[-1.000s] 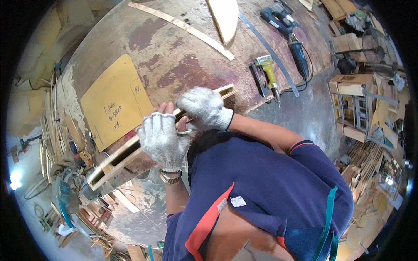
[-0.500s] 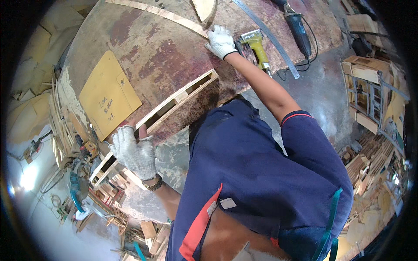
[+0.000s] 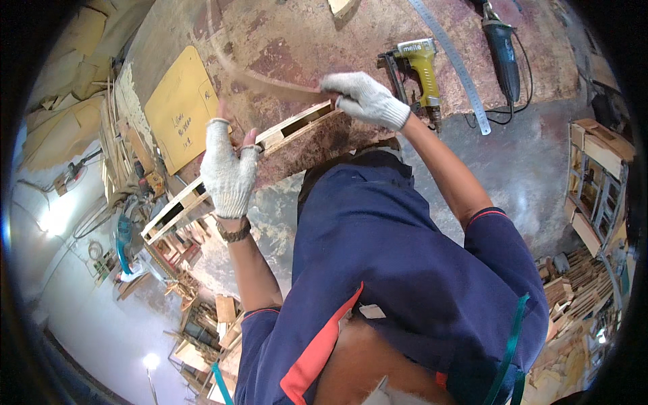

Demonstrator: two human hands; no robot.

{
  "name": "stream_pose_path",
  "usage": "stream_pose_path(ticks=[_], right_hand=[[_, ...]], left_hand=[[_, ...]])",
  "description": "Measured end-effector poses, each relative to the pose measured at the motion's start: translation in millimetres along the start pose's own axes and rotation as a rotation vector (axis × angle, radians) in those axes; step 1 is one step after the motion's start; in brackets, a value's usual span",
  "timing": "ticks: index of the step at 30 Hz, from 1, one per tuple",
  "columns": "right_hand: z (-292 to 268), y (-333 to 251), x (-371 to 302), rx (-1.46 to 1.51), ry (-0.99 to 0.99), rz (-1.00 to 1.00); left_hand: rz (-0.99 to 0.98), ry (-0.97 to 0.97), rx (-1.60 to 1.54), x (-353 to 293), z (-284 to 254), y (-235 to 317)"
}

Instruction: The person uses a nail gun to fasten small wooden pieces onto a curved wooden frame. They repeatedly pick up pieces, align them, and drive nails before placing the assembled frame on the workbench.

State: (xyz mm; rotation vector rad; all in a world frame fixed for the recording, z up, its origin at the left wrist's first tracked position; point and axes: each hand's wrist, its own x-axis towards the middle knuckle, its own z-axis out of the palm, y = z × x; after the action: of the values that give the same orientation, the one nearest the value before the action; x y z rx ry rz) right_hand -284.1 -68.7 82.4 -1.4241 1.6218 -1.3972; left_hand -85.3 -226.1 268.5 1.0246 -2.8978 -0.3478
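Note:
My right hand (image 3: pixel 368 98), in a white knit glove, pinches one end of a thin, curved wooden strip (image 3: pixel 277 88), smeared by motion. That end is close to the right end of a narrow, slatted wooden frame (image 3: pixel 273 137), which lies slantwise along the near edge of the bench and juts past it at the left. My left hand (image 3: pixel 229 169), gloved with bare thumb and index tips, is over the frame's middle, thumb and fingers apart. Whether it touches the frame I cannot tell. Just right of my right hand lies a yellow-green air nail gun (image 3: pixel 422 67).
On the worn bench (image 3: pixel 283 40) lie a yellow board template (image 3: pixel 179 111) at left, a steel ruler (image 3: pixel 452 64) and a corded angle grinder (image 3: pixel 501 61) at right. A pale wood piece (image 3: pixel 342 7) is at the far edge. A wooden rack (image 3: pixel 597 169) stands at right.
My right hand has drawn the wooden strip nearer, toward the frame's right end. My left hand has moved up along the frame and its fingers have spread. The view has shifted slightly.

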Motion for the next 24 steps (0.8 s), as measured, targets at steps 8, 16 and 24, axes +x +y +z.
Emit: stream_pose_path(ticks=[8,16,24], right_hand=[[10,-5,-64,0.924,-0.444,0.33],[42,49,-82,0.661,-0.033,0.508],[76,58,-76,0.28,0.411,0.608]], left_hand=[[0.4,0.456,0.33,-17,24,-17],[0.55,-0.144,0.441,-3,17,-6],[0.789,-0.2,0.646,7,25,20]])
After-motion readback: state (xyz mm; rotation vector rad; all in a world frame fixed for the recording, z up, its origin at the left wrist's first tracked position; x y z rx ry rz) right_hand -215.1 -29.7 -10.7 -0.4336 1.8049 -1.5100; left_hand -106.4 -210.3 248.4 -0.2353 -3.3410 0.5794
